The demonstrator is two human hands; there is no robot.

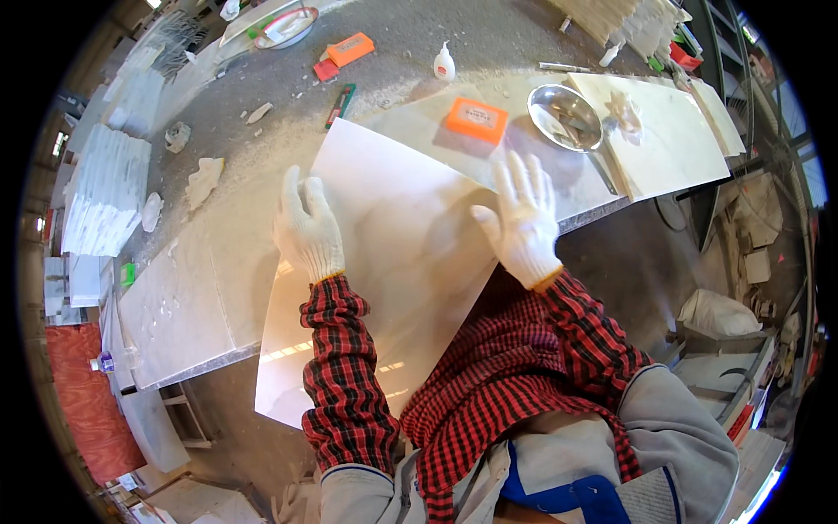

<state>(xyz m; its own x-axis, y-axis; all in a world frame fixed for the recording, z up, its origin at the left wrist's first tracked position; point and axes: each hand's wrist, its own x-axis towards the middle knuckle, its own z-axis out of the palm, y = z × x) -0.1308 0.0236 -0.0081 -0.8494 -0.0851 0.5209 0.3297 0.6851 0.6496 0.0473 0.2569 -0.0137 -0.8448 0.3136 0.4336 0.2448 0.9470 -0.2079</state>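
A large, glossy pale slab (393, 210), like a polished tile or stone sheet, lies tilted across the worktable, its near corner sticking out over the table's front edge toward me. My left hand (307, 227), in a white knit glove, rests at the slab's left edge with fingers stretched and thumb apart. Beside the right edge is my right hand (525, 218), gloved the same way, fingers spread and holding nothing. Whether either palm touches the slab is hard to see. Just beyond my right hand sit an orange box (477, 120) and a steel bowl (565, 118) with tools inside.
The dusty worktable (192, 297) bears a white squeeze bottle (444, 62), a second orange box (350, 49), a green-and-dark tool (341, 105) and stone scraps (204, 182). Pale slabs (650, 135) lie at right. Stacked slabs (105, 192) stand far left. A white sack (719, 313) sits lower right.
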